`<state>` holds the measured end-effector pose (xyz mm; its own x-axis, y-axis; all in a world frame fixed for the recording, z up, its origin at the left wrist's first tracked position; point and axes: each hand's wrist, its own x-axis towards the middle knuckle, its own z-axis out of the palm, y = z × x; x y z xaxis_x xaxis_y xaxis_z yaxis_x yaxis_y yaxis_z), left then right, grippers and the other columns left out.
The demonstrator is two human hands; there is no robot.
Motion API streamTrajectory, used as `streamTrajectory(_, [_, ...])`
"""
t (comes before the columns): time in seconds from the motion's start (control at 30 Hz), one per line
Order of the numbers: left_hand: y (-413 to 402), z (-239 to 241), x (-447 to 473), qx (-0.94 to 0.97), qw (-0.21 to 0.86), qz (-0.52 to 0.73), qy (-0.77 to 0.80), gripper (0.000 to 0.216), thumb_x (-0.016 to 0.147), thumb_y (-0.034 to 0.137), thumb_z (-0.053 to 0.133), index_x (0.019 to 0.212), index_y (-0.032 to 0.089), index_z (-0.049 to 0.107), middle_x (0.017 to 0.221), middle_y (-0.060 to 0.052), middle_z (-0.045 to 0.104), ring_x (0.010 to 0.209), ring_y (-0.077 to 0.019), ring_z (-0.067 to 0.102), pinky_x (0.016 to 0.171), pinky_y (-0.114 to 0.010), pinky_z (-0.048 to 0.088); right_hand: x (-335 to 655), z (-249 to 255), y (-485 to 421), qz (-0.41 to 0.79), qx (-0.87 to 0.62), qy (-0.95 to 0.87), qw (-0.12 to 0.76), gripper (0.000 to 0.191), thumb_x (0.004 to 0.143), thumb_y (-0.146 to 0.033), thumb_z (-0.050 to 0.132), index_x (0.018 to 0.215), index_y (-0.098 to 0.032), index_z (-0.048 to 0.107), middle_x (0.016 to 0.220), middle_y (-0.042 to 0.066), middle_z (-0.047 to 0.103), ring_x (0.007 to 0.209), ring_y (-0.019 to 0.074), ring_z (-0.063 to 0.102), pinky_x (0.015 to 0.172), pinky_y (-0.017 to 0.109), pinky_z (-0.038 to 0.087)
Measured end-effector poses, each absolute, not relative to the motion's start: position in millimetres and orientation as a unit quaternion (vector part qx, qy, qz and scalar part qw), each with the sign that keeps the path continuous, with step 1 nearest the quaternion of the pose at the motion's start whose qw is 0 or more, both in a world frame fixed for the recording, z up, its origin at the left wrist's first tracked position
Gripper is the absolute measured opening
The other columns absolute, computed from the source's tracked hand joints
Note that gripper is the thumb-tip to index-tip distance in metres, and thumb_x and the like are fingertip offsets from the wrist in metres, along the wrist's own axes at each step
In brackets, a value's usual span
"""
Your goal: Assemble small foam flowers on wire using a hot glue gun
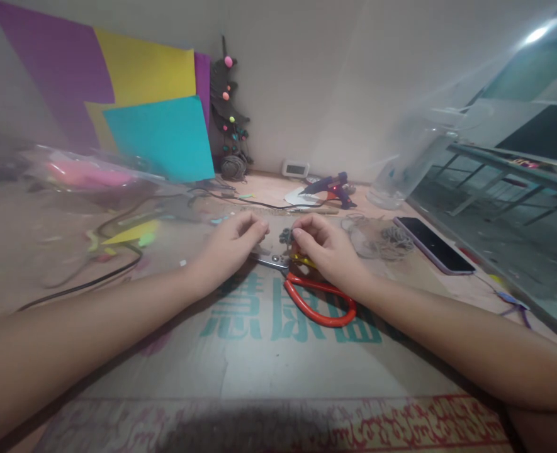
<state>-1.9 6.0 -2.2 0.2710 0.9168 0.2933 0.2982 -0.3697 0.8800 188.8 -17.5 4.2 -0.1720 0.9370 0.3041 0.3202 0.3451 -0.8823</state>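
Note:
My right hand (328,251) pinches a small grey knotted piece of cord (286,236) between thumb and fingertips. To its left, my left hand (235,245) is closed, with thumb and forefinger pressed together; whatever they hold, if anything, is too small to make out. A pair of scissors with red handles (320,319) lies on the printed cardboard sheet (250,371) under both hands. The blade tips are hidden by my left hand. A small yellow item (304,259) shows partly beneath my right hand.
Loose grey cord (396,244) and a phone (433,245) lie at right. Behind are a glue gun (330,187), a small digital clock (296,168), a clear jug (391,182) and a tree decoration (226,113). Coloured sheets (160,138) lean at left; a black cable (84,286) crosses the left.

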Motion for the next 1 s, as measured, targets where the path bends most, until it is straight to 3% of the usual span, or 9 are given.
streamTrajectory(0.3, [4.7, -0.7, -2.7, 0.722, 0.318, 0.412, 0.457, 0.025, 0.084, 0.041, 0.062, 0.074, 0.019, 0.056, 0.075, 0.0, 0.061, 0.071, -0.0165, 0.057, 0.066, -0.029, 0.043, 188.6, 4.1, -18.3, 0.343, -0.456, -0.688, 0.449, 0.011, 0.09, -0.03, 0.055, 0.089, -0.019, 0.054, 0.066, -0.004, 0.058, 0.059, 0.0101, 0.055, 0.057, 0.024, 0.043])
streamTrajectory(0.57, [5.5, -3.5, -1.8, 0.747, 0.314, 0.404, 0.425, 0.027, 0.093, 0.038, 0.047, 0.079, 0.019, 0.058, 0.077, -0.001, 0.062, 0.074, -0.0171, 0.057, 0.066, -0.028, 0.043, 188.4, 3.4, -17.9, 0.333, -0.457, -0.698, 0.439, 0.01, 0.089, -0.029, 0.055, 0.089, -0.019, 0.054, 0.068, -0.003, 0.059, 0.061, 0.0107, 0.055, 0.059, 0.024, 0.043])
streamTrajectory(0.77, [0.3, -3.0, -1.4, 0.757, 0.324, 0.397, 0.407, 0.028, 0.093, 0.038, 0.049, 0.103, 0.018, 0.066, 0.094, -0.004, 0.069, 0.089, -0.0192, 0.063, 0.08, -0.031, 0.047, 190.1, 1.2, -17.7, 0.32, -0.463, -0.706, 0.431, 0.013, 0.09, -0.032, 0.055, 0.09, -0.019, 0.055, 0.068, -0.003, 0.059, 0.061, 0.0115, 0.055, 0.058, 0.025, 0.043])
streamTrajectory(1.0, [-2.6, 0.9, -0.7, 0.785, 0.273, 0.379, 0.408, 0.019, 0.087, 0.036, 0.058, 0.088, 0.019, 0.066, 0.088, -0.002, 0.07, 0.086, -0.0198, 0.064, 0.081, -0.032, 0.048, 188.1, 3.3, -19.8, 0.301, -0.461, -0.721, 0.42, 0.011, 0.09, -0.03, 0.055, 0.089, -0.019, 0.055, 0.069, -0.002, 0.059, 0.062, 0.0119, 0.056, 0.058, 0.025, 0.045])
